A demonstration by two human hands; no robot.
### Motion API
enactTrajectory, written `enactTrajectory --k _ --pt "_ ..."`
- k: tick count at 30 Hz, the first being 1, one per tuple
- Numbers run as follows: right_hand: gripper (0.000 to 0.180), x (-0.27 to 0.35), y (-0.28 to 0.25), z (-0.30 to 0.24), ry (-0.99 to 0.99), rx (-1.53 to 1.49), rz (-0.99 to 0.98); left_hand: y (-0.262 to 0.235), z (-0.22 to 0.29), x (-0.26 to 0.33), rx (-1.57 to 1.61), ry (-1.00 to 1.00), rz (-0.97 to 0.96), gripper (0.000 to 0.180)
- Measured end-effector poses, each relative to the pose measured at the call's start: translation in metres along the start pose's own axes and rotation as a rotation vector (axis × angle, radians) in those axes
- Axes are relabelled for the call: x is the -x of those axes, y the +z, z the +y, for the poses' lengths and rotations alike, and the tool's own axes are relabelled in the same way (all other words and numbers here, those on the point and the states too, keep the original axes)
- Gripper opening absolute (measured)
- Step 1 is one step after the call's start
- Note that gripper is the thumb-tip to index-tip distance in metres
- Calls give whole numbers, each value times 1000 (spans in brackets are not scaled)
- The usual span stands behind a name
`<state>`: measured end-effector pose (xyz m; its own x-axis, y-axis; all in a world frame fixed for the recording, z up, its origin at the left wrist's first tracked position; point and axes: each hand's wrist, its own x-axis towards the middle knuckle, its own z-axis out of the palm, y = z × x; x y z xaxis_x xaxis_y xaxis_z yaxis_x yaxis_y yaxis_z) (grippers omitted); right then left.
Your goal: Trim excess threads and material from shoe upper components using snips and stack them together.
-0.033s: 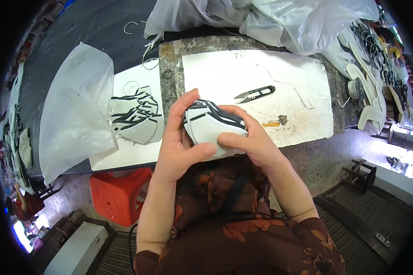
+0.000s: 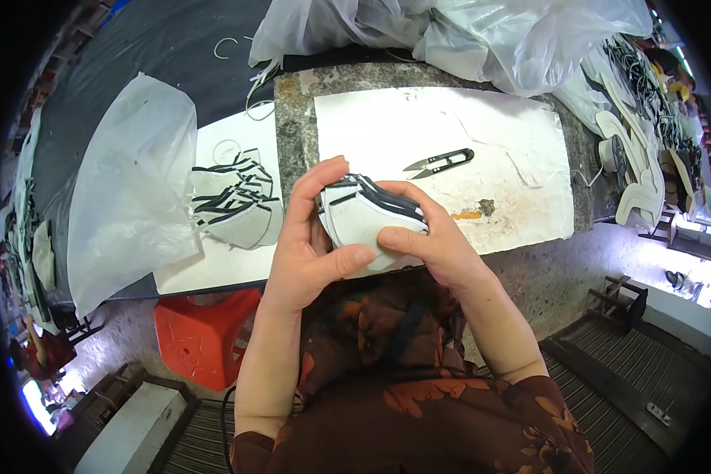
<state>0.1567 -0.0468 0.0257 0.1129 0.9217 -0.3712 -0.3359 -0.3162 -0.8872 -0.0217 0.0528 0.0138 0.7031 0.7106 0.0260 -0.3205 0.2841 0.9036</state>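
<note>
Between my two hands is a small stack of pale grey, curved fabric pieces (image 2: 363, 221) with black edging, held just over the table's near edge. My left hand (image 2: 308, 245) grips its left side, fingers behind and thumb across the front. My right hand (image 2: 430, 233) closes on the right side, its thumb pressed against the front piece. Beyond my right hand lies a pair of black thread snips (image 2: 442, 163). To the left, more edged fabric pieces (image 2: 241, 225) lie in an overlapping pile, partly beside a translucent plastic bag (image 2: 134, 197).
A white sheet (image 2: 521, 142) covers part of a worn stone slab (image 2: 296, 118). Large plastic bags (image 2: 490, 39) lie at the back. Pale cut-out pieces (image 2: 644, 182) and a spool (image 2: 611, 152) sit at right. A red stool (image 2: 193, 340) stands below the table at left.
My hands and the stack have shifted very slightly to the right. Both hands keep their grip; nothing else has visibly moved.
</note>
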Motion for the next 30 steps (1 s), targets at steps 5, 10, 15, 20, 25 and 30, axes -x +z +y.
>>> enactTrajectory --k 5,10,15,20,25,30 --pt "72 2 -1 -2 -23 175 -8 -4 0 -5 -224 25 50 44" --pt "69 0 0 5 -272 433 18 -7 -25 1 -590 282 78 38" --pt "69 2 -1 5 -273 488 33 16 -12 6 -269 180 104 83" --pt "67 7 8 5 -272 157 98 20 -13 21 331 -254 237 101" --pt "69 6 29 1 -223 7 -14 24 -12 43 315 -227 239 94" --pt "65 6 42 11 -425 342 55 30 -10 52 474 -170 300 86"
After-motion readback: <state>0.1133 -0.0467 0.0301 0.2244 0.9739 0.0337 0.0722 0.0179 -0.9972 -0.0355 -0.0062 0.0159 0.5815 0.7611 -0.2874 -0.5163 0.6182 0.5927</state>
